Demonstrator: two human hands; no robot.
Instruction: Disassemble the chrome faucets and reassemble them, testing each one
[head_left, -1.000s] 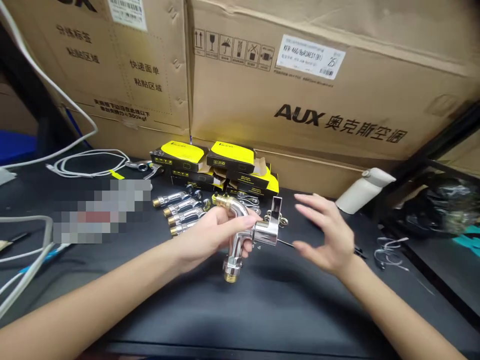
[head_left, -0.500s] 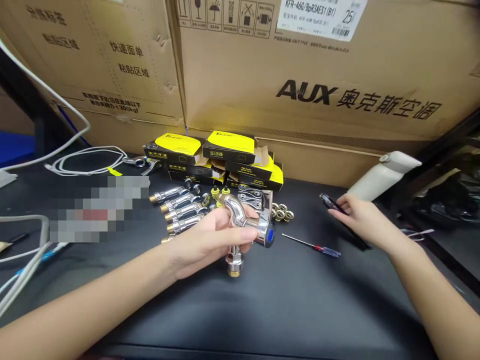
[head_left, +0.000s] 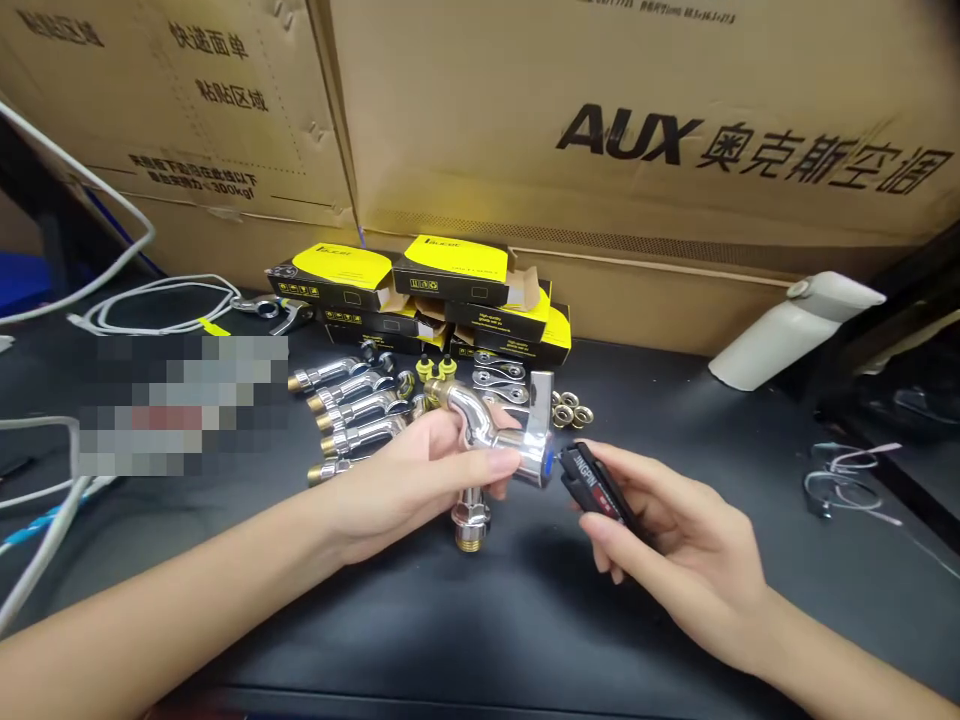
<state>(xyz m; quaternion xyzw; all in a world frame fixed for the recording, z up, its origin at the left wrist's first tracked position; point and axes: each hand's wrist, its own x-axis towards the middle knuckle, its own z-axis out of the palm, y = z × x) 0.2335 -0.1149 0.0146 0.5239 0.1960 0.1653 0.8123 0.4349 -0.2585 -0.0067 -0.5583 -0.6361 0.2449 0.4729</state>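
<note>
My left hand [head_left: 427, 470] is wrapped round a chrome faucet [head_left: 472, 425], its lever pointing up and its threaded brass end hanging down. The blue cap at its handle end faces right. My right hand [head_left: 682, 545] grips a black hand tool [head_left: 600, 485] lettered "JINGPIN"; its exact kind is unclear. The tool's front end is close against the blue cap, but whether they touch I cannot tell. Behind my left hand lie several chrome faucet bodies [head_left: 356, 405], yellow-and-black cartridges [head_left: 435, 370], chrome lever handles [head_left: 499, 375] and brass-coloured rings [head_left: 574, 412].
Yellow-and-black faucet boxes [head_left: 450, 265] are stacked at the back, before large cardboard cartons [head_left: 637, 215]. A white bottle [head_left: 795, 330] lies tilted at the right, near thin cords [head_left: 847, 480]. White cables [head_left: 157, 300] and chrome wrenches [head_left: 262, 308] are at the left.
My right hand has brought the black tool from beside the bottle leftward to the faucet. The screwdriver on the table is now hidden. My left hand keeps its hold; the view has shifted slightly.
</note>
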